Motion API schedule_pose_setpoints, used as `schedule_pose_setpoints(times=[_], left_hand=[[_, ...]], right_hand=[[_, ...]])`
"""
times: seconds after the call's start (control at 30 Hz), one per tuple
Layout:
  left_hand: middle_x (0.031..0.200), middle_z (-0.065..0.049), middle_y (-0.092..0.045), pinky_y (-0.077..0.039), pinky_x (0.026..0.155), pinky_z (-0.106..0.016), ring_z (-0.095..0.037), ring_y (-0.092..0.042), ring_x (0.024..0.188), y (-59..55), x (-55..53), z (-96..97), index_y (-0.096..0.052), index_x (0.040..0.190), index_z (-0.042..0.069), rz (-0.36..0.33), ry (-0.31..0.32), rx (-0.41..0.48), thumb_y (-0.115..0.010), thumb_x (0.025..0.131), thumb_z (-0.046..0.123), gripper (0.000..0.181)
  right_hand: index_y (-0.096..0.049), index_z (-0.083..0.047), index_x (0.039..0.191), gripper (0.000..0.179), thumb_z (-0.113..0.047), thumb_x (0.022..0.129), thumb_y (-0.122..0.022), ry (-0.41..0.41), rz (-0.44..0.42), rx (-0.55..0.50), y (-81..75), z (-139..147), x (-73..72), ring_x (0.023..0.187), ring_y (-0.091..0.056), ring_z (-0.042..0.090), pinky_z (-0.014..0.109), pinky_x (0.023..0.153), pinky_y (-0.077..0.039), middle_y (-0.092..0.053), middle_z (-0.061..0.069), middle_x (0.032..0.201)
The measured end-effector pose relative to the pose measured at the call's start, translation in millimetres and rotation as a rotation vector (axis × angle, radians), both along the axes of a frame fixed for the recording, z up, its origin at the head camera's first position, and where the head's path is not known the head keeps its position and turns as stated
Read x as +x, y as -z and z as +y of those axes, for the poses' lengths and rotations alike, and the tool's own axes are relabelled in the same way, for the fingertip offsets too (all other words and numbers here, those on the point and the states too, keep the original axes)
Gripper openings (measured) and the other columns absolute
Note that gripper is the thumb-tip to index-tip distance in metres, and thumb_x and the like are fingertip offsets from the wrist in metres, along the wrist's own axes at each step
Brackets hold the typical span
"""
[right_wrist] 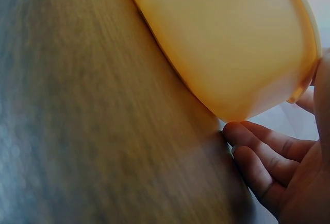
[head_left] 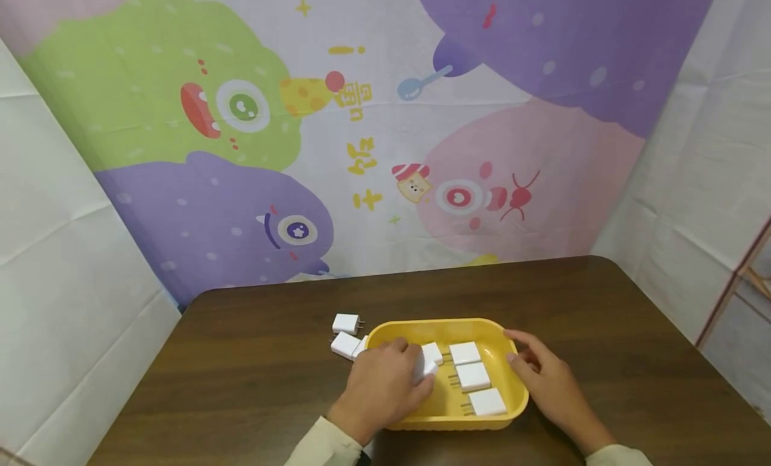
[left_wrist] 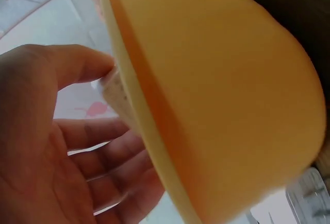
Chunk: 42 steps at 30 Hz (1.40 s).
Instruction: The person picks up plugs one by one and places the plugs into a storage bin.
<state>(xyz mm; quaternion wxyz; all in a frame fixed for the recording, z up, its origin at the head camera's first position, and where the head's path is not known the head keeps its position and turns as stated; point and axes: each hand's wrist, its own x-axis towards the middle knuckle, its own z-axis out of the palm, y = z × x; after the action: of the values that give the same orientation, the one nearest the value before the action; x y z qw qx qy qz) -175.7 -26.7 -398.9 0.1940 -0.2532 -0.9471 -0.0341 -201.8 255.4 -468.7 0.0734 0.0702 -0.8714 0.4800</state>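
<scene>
My left hand [head_left: 382,385] reaches over the left part of a yellow plastic basket [head_left: 446,422]. It pinches a white charger plug [head_left: 425,368] between thumb and fingers; in the left wrist view, the basket's rim partly hides that charger [left_wrist: 117,98]. At the basket's right end, my right hand [head_left: 551,382] grips the rim, with several fingertips low against the outer wall in the right wrist view. Three white chargers [head_left: 472,377] lie in a column inside on the right, prongs facing left. Another white charger [head_left: 433,353] is just behind the held one.
Left of the basket, a white charger [head_left: 346,323] lies on the dark wooden table [head_left: 253,359]. Nearer are another charger [head_left: 345,345] and a white piece partly hidden by the basket. A cartoon-printed cloth [head_left: 373,238] hangs behind, with pale cloth on both sides.
</scene>
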Motion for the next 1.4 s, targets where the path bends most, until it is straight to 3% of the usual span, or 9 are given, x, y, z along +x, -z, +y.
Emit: schedule_pose_setpoints(times=[0.23,0.5,0.73,0.93,1.03,1.23,1.4], left_hand=[[0.077,0.004,-0.061,-0.041,0.048,-0.031,-0.013,-0.058,0.064,-3.6,0.8,12.7,-0.069,0.087,0.017,-0.137,0.014,-0.083,-0.071,0.086,0.049,0.032],[0.074,0.006,-0.059,-0.037,0.049,-0.030,-0.011,-0.051,0.058,-0.5,-0.3,20.0,-0.069,0.087,0.018,-0.207,0.036,-0.143,-0.071,0.085,0.054,0.036],[0.071,0.007,-0.057,-0.034,0.047,-0.030,-0.010,-0.048,0.056,4.2,-1.7,20.7,-0.069,0.089,0.018,-0.242,0.052,-0.125,-0.073,0.084,0.055,0.038],[0.078,0.007,-0.063,-0.035,0.049,-0.029,-0.009,-0.051,0.060,4.1,-1.9,18.9,-0.072,0.102,0.019,-0.229,0.065,-0.092,-0.073,0.084,0.054,0.039],[0.074,0.010,-0.061,-0.034,0.047,-0.028,-0.007,-0.050,0.058,3.1,-1.2,17.1,-0.073,0.100,0.021,-0.195,0.076,-0.074,-0.072,0.085,0.050,0.033],[0.078,0.010,-0.067,-0.040,0.048,-0.026,-0.008,-0.061,0.064,-0.5,-0.5,12.6,-0.075,0.102,0.023,-0.110,0.088,-0.042,-0.074,0.086,0.044,0.027],[0.081,0.007,-0.069,-0.038,0.047,-0.026,-0.010,-0.063,0.066,-3.4,-0.6,9.2,-0.075,0.102,0.023,-0.105,0.059,-0.006,-0.072,0.088,0.042,0.023]], right_hand=[[-0.058,-0.023,0.136,0.036,-0.032,0.101,-0.060,0.002,-0.006,-0.005,1.1,1,-1.1,0.082,-0.061,0.014,0.027,0.069,-0.048,-0.068,0.003,0.094],[-0.057,-0.023,0.137,0.038,-0.033,0.101,-0.060,0.006,-0.015,0.016,1.9,1,-0.6,0.085,-0.061,0.013,0.027,0.071,-0.048,-0.069,0.002,0.097],[-0.057,-0.024,0.137,0.037,-0.033,0.101,-0.060,0.005,-0.020,0.010,2.0,1,-0.6,0.083,-0.061,0.013,0.027,0.069,-0.048,-0.068,0.002,0.096],[-0.058,-0.023,0.136,0.036,-0.031,0.101,-0.061,-0.002,0.002,0.001,1.2,1,-0.8,0.082,-0.062,0.013,0.027,0.069,-0.048,-0.068,0.002,0.093],[-0.058,-0.022,0.136,0.036,-0.030,0.101,-0.061,-0.013,0.016,-0.004,1.2,0,-0.9,0.081,-0.062,0.013,0.027,0.069,-0.049,-0.068,0.002,0.093],[-0.058,-0.021,0.137,0.037,-0.031,0.101,-0.060,-0.024,0.008,-0.016,1.3,0,-1.9,0.083,-0.062,0.014,0.027,0.070,-0.049,-0.069,0.003,0.095],[-0.057,-0.023,0.138,0.038,-0.032,0.101,-0.060,-0.015,-0.004,-0.009,1.8,1,-1.7,0.085,-0.062,0.014,0.027,0.070,-0.049,-0.069,0.003,0.096]])
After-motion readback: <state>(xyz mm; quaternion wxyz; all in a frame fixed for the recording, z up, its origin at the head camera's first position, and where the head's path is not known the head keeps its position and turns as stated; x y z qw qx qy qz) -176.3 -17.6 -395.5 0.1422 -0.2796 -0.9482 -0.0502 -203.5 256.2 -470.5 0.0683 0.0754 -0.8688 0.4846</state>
